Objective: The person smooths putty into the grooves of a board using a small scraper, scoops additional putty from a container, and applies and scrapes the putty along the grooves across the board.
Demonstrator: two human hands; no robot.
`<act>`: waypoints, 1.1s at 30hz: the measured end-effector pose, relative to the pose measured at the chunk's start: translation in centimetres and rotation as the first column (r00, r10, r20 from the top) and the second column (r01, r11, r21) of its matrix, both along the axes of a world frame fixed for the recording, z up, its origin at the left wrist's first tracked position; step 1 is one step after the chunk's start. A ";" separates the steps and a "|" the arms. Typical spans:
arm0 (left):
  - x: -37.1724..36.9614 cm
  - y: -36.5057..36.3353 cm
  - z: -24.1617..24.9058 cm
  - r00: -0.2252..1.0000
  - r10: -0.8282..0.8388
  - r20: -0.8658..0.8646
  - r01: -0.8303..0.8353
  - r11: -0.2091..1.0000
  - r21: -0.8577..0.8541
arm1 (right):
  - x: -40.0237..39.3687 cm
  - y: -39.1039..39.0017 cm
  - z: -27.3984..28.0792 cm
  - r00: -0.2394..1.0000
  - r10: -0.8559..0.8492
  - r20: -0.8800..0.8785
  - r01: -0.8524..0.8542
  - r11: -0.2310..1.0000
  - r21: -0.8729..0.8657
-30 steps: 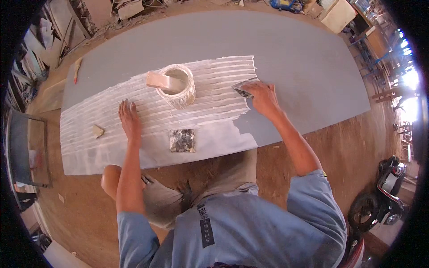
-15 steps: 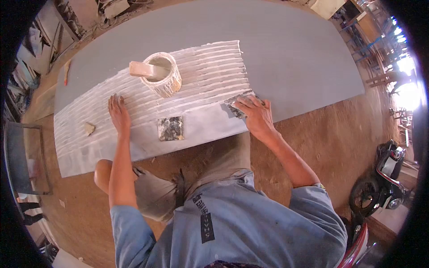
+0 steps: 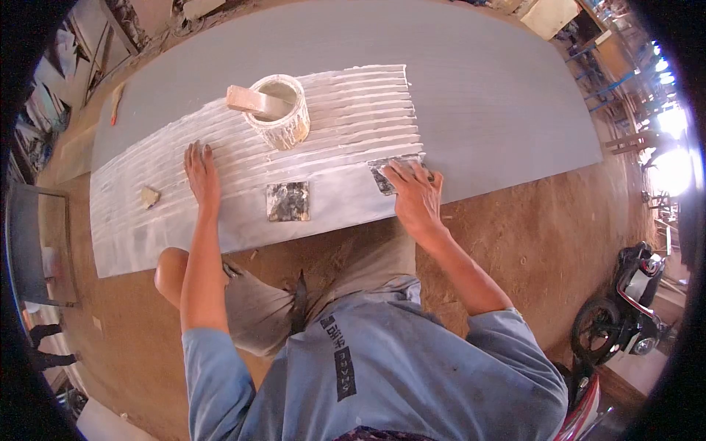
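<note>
White paste [image 3: 360,110] judged mid-spread. Dark plate [image 3: 378,178] is gripped in right hand [image 3: 418,202], set on panel [image 3: 500,110], 4 o'clock from pot [image 3: 285,132]. Left hand [image 3: 201,175] laid flat, nothing grasped, 8 o'clock. Even pressure called for.

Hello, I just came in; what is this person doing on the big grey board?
The person's right hand presses a dark, flat spreader on the big grey board, at the right end of a pale coating that lies mostly in ridged lines and looks smoother along the near edge. The left hand rests open on the coated part. Between the hands are a smeared pot with a pale block-like handle sticking out and a dark square plate.
</note>
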State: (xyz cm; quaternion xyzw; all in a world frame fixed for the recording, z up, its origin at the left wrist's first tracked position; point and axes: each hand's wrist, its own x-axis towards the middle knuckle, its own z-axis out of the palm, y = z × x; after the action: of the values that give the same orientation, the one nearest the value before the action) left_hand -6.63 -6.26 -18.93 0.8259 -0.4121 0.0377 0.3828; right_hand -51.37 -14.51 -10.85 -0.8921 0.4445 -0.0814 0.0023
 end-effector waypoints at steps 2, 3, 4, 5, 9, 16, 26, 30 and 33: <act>-0.5 0.1 0.3 0.999 0.007 -0.037 -0.008 1.000 -0.009 | -0.1 0.8 0.3 1.000 -0.016 -0.017 0.017 0.999 0.039; -0.2 -0.1 0.1 1.000 0.012 -0.018 -0.012 1.000 -0.005 | -0.3 1.1 0.6 1.000 -0.021 -0.022 0.022 0.999 0.048; -0.1 -0.1 -0.2 1.000 0.016 0.000 -0.016 1.000 0.000 | -0.6 1.3 1.0 0.999 -0.010 -0.041 0.013 0.997 0.080; -0.1 -0.1 -0.4 1.000 0.010 -0.004 -0.010 1.000 0.003 | -0.8 1.4 1.2 0.998 0.002 -0.058 0.004 0.994 0.106; 0.2 -0.1 -0.5 1.000 0.000 -0.008 0.000 1.000 0.010 | -4.2 2.9 1.7 0.996 0.031 -0.079 -0.024 0.995 0.096; -0.2 -0.1 -0.1 1.000 0.012 0.017 -0.013 0.998 0.067 | -5.8 -6.6 3.7 0.995 -0.091 0.032 0.090 0.995 0.048; 1.0 -0.5 -0.6 0.997 0.026 0.075 -0.034 0.993 0.110 | 2.7 -22.5 -0.7 0.988 -0.036 0.148 0.069 0.971 -0.229; 0.4 -0.8 0.0 0.996 0.030 0.078 -0.038 0.994 0.103 | 3.4 -24.9 -1.8 0.994 -0.019 0.111 0.042 0.977 -0.207; -0.3 -0.8 0.8 0.998 0.026 0.055 -0.031 0.996 0.078 | 4.0 -25.5 -1.6 0.997 -0.006 0.071 0.026 0.961 -0.274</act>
State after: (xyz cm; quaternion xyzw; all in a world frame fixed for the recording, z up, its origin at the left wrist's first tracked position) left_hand -6.92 -7.03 -18.11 0.8449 -0.4116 0.0489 0.3382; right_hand -47.37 -39.98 -12.48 -0.8767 0.4358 -0.1734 -0.1065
